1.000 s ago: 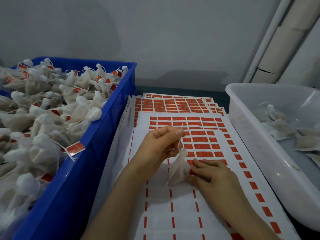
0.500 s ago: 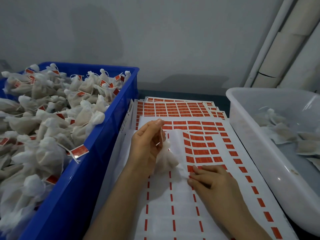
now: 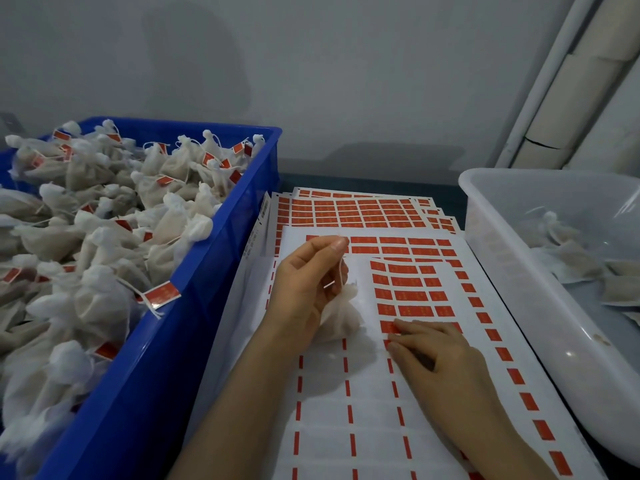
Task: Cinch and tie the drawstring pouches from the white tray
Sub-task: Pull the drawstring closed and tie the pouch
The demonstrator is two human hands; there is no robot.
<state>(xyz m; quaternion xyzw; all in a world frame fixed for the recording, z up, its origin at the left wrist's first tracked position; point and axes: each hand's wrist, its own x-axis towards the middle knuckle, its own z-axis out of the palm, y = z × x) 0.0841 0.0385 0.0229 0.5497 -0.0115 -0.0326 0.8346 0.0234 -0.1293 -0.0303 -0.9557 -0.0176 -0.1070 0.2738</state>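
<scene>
My left hand [image 3: 308, 289] pinches the drawstring of a small white pouch [image 3: 341, 315], which hangs cinched at the neck and rests against my palm above the label sheet [image 3: 346, 410]. My right hand [image 3: 436, 362] lies on the sheet just right of the pouch, its fingertips on a red label [image 3: 388, 327] at the edge of the printed block. The white tray [image 3: 502, 271] at the right holds a few loose flat pouches [image 3: 575, 261].
A blue crate [image 3: 194, 306] on the left is heaped with tied pouches [image 3: 104, 237] bearing red tags. More label sheets [image 3: 356, 209] are stacked behind the top one. A grey wall and white pipes [image 3: 540, 81] stand at the back.
My left hand drew the pouch up and to the left by its string, and the neck has bunched tight. My right hand let go of the pouch's bottom and settled on the labels.
</scene>
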